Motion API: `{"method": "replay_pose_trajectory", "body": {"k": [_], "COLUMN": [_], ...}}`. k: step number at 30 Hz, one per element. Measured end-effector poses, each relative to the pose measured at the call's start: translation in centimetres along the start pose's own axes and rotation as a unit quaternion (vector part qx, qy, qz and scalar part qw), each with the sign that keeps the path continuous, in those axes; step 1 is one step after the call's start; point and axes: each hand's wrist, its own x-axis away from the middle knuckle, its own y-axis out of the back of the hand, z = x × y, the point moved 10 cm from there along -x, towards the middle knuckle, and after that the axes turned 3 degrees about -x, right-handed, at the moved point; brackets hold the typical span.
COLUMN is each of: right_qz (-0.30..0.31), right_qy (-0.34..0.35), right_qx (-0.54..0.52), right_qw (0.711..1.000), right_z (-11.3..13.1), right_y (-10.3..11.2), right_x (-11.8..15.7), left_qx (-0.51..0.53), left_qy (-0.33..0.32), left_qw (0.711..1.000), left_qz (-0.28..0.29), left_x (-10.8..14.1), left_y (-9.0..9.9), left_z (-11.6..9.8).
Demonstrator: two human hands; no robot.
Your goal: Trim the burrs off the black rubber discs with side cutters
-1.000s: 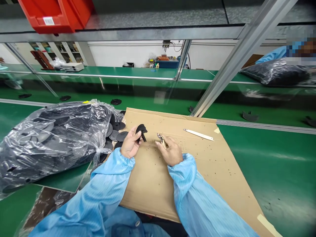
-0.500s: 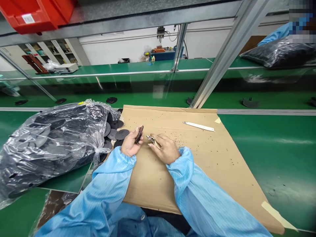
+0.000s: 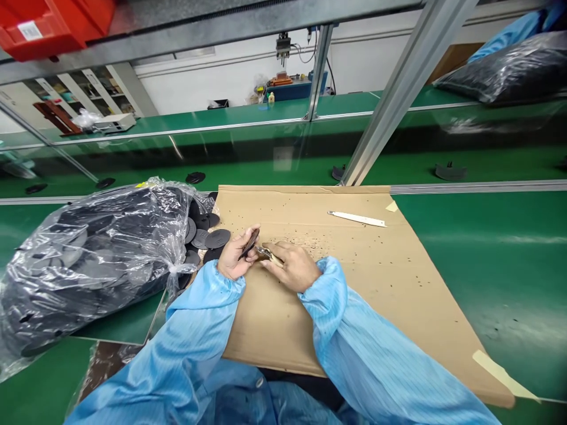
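My left hand (image 3: 236, 257) is closed on a thin black disc (image 3: 249, 243), held tilted nearly on edge above the cardboard sheet (image 3: 274, 324). In my right hand (image 3: 293, 265) is a small pair of nippers (image 3: 269, 255) with metal jaws and pale handles. The jaws point left and meet the disc's edge near my left fingertips; whether they grip it cannot be made out. Several loose black discs (image 3: 217, 238) lie just left of my left hand, at the mouth of a clear plastic bag (image 3: 88, 260) full of similar discs.
A white-handled knife (image 3: 357, 218) lies on the cardboard to the right, among scattered dark crumbs. Masking tape (image 3: 505, 373) holds the near right corner. A slanting metal post (image 3: 390, 88) rises behind the sheet. A red bin (image 3: 53, 29) sits on the shelf at upper left.
The nippers in my right hand have moved left and now touch the disc's edge. My left hand keeps the disc, turned slightly. The view has tilted a little.
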Motion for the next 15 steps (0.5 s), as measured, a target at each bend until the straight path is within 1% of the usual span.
{"method": "replay_pose_trajectory", "body": {"k": [4,9,15], "right_qz": [0.011,0.044,0.062], "right_qy": [-0.002,-0.008,-0.024], "right_qx": [-0.010,-0.015,0.028], "right_qw": [1.000,0.999,0.997], "right_z": [0.02,0.07,-0.01], "right_y": [-0.14,-0.47,-0.43], "right_x": [-0.01,-0.08,-0.30], "left_qx": [-0.015,-0.036,-0.049], "left_qy": [0.003,-0.002,-0.010], "left_qw": [1.000,0.999,0.999], "left_qz": [-0.001,0.002,0.016], "left_x": [0.15,0.14,-0.08], "left_y": [-0.27,-0.18,0.16], "left_z": [-0.01,0.06,0.28]}}
